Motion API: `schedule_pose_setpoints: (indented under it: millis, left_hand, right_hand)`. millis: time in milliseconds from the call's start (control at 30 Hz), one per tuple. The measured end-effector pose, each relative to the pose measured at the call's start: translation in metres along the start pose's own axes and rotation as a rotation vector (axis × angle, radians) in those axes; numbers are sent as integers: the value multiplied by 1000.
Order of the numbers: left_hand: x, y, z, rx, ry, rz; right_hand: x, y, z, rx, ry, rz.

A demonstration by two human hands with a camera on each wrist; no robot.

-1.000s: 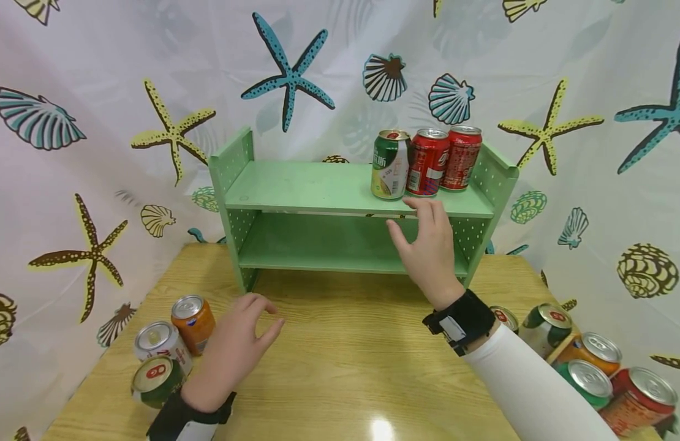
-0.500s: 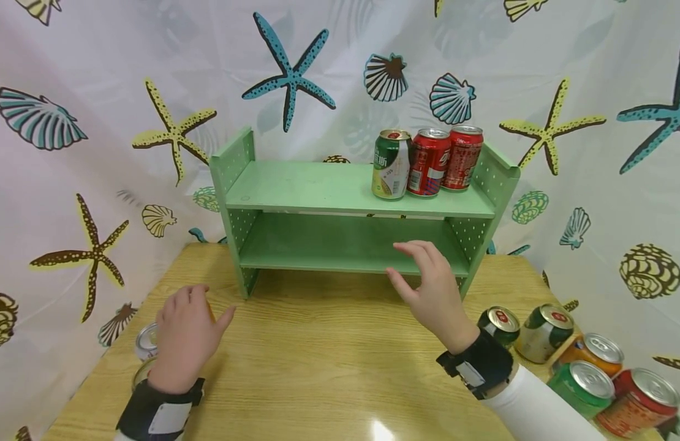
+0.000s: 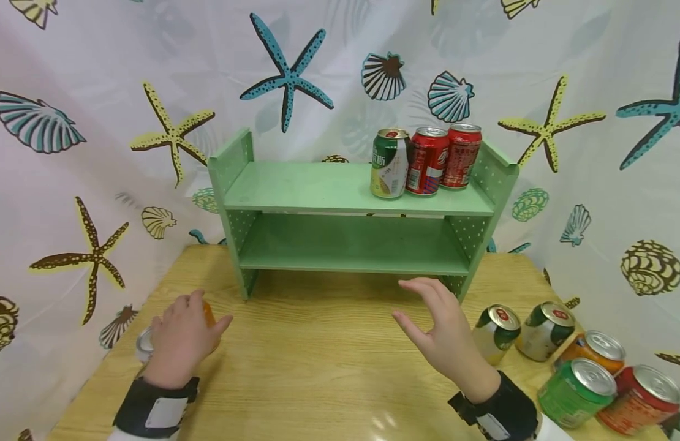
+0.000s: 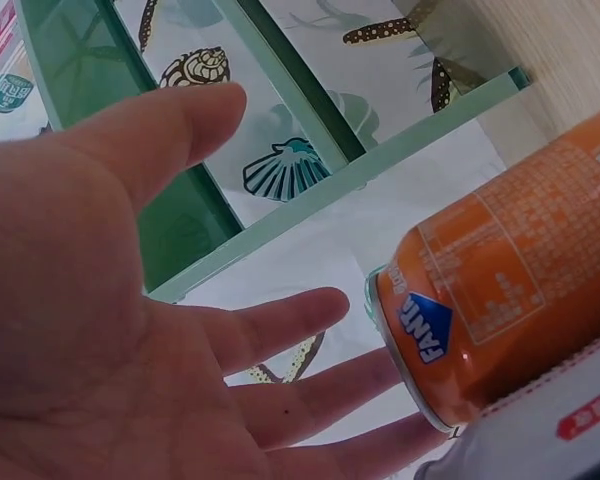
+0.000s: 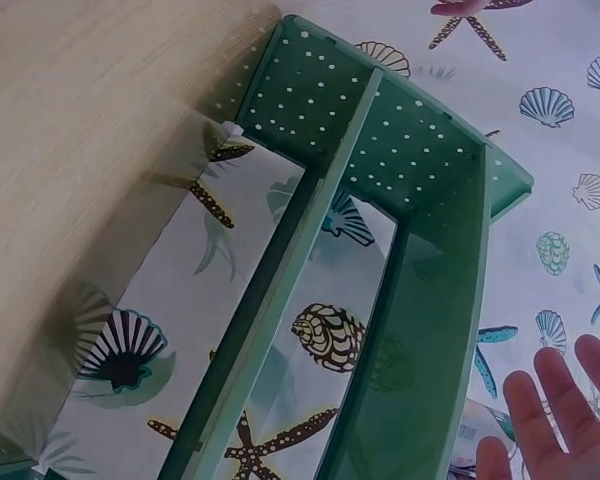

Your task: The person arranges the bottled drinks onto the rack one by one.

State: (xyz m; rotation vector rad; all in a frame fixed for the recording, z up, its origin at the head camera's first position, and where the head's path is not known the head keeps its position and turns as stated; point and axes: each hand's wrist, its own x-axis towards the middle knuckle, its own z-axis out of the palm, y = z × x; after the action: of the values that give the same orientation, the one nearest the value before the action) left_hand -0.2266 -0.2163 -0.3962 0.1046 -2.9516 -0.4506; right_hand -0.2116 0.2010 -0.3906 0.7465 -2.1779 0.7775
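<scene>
In the head view my left hand (image 3: 180, 343) hovers over the cans at the left, hiding most of them. An orange Fanta can (image 4: 520, 270) lies just beyond its spread fingers in the left wrist view, with a white can (image 4: 550, 430) beside it. Thumb and fingers stand apart there, not wrapped round the can. My right hand (image 3: 447, 334) is held above the table, below the shelf's right end, thumb and fingers parted with nothing between them. Nearest to it stands a green-and-white can (image 3: 495, 337).
A green two-tier shelf (image 3: 296, 184) stands at the back. On its top board, at the right, are a green-and-white can (image 3: 390, 165) and two red cans (image 3: 427, 162). More cans crowd the table's right side, including a green can (image 3: 577, 392) and an orange can (image 3: 593, 352).
My left hand has moved left, over the cans at the left side. The right hand has come down from the top board's front edge to above the table.
</scene>
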Motion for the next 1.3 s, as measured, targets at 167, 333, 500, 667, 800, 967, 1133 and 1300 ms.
schedule_pose_setpoints:
  millis: [167, 333, 500, 667, 800, 967, 1133, 1300]
  left_hand:
    - [1, 2, 1, 7, -10, 19]
    - [3, 3, 5, 19, 29, 69]
    - [4, 6, 4, 26, 38, 78]
    - [5, 13, -4, 35, 38, 88]
    - [8, 21, -12, 49, 80, 144]
    - [16, 22, -22, 106, 84, 173]
    - [27, 12, -28, 106, -70, 97]
    - [32, 7, -35, 76, -205, 54]
  right_hand:
    - [-16, -6, -7, 14, -4, 56]
    - [-25, -7, -11, 16, 2, 81]
    - [-30, -6, -11, 11, 17, 86]
    - [-35, -5, -11, -1, 12, 100]
    - [-37, -4, -13, 3, 16, 103]
    - [-39, -3, -14, 12, 31, 93]
    - [-41, -2, -17, 4, 34, 99]
    - [-41, -2, -19, 2, 33, 96]
